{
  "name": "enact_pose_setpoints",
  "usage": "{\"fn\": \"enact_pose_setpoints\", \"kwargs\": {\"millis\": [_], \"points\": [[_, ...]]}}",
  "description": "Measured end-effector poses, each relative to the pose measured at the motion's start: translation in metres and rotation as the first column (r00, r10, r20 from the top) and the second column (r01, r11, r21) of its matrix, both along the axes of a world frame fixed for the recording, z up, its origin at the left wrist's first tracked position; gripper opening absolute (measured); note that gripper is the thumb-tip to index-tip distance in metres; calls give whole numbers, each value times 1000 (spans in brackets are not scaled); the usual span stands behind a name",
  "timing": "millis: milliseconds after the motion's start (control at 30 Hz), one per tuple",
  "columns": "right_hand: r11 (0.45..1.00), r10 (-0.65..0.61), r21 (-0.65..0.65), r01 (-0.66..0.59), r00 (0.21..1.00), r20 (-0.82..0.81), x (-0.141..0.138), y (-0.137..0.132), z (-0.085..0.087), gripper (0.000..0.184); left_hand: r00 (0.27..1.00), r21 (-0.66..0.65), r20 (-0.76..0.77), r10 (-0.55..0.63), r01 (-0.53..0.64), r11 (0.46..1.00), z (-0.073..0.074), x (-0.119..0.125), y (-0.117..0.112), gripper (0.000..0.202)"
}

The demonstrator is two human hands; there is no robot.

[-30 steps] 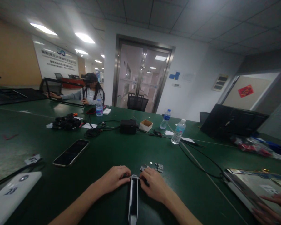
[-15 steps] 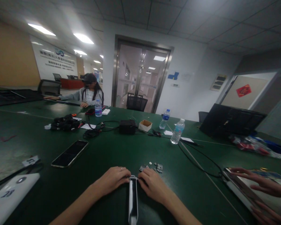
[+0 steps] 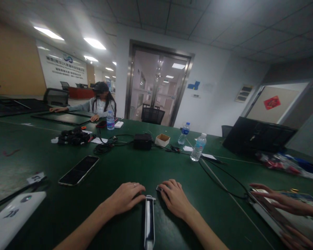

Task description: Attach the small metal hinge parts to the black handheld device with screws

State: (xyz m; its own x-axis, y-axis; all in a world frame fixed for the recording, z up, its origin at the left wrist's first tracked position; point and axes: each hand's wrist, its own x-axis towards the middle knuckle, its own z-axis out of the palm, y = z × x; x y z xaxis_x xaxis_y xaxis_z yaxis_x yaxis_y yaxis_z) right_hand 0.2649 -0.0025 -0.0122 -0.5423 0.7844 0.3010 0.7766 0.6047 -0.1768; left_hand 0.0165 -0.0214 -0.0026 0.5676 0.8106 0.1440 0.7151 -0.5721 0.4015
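Observation:
A long narrow silver-white channel-shaped piece [image 3: 149,225] lies lengthwise in front of me, with a small crosspiece at its far end. My left hand [image 3: 125,198] rests left of that end. Its thumb tip is at or very near the crosspiece, and the index finger is apart from the thumb. My right hand [image 3: 175,198] lies to the right of the piece, fingers apart and reaching forward. A small metal part [image 3: 158,188] shows at its index fingertip. The other small parts are hidden beneath this hand.
A phone [image 3: 79,170] and a white numbered device [image 3: 18,218] lie left. Behind are a black box [image 3: 143,141], an open carton [image 3: 162,140], cables and water bottles [image 3: 198,147]. At right, another person's hands [image 3: 281,201] touch a flat panel. Another person [image 3: 101,102] sits across the table.
My right hand has left the far end of the channel piece and shifted right and slightly forward, over the small metal parts. My left hand stays beside the piece.

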Motion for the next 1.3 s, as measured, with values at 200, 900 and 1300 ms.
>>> {"fn": "enact_pose_setpoints", "kwargs": {"millis": [200, 900, 1300], "points": [[999, 19, 35, -18, 1000, -23, -4, 2, -4, 27, 1000, -5, -6, 13, -13, 1000, 6, 1, -2, 30], [971, 202, 160, -176, 965, -167, -18, -21, 5, 19, 907, -269, 285, 311, -235, 934, 16, 2, 1, 30], [993, 105, -51, -104, 995, 4, -14, -16, 2, 16, 937, -457, 91, 337, -261, 850, 12, 2, -1, 29]]}}
